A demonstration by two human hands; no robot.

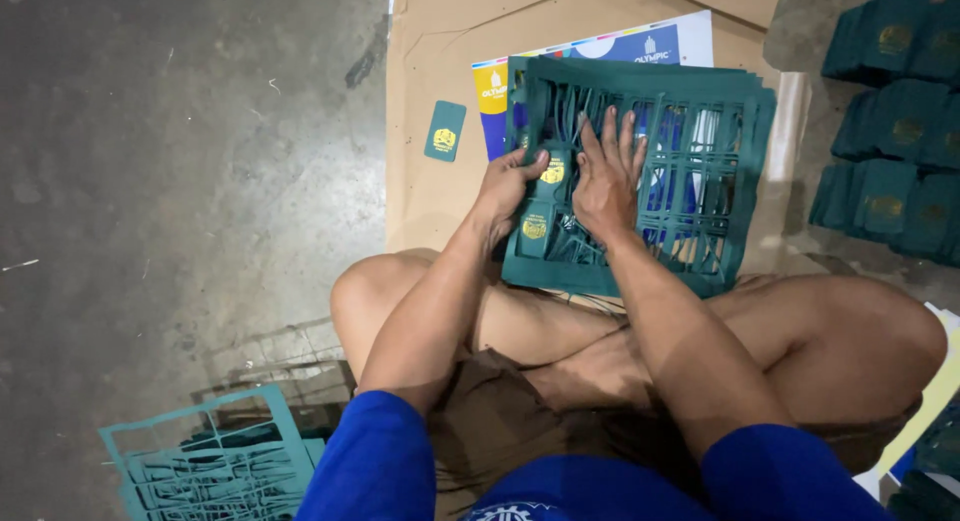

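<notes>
Green die-cut card sheets lie on my knees. My left hand pinches a small green tag in them; my right hand presses flat, fingers spread.

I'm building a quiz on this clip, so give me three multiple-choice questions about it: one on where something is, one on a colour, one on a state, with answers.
1. Where does the single loose card lie?
A. On brown cardboard left of the stack
B. On the person's knee
C. On the far-right piles

2. What colour is the die-cut sheet stack?
A. Red
B. Dark green
C. White

3. How is the right hand?
A. Clenched in a fist
B. Lifted in the air
C. Pressed flat, fingers spread

Answers: 1 A, it rests alone on the cardboard. 2 B, green with gold emblems. 3 C, its palm lies on the stack beside the left hand.
</notes>
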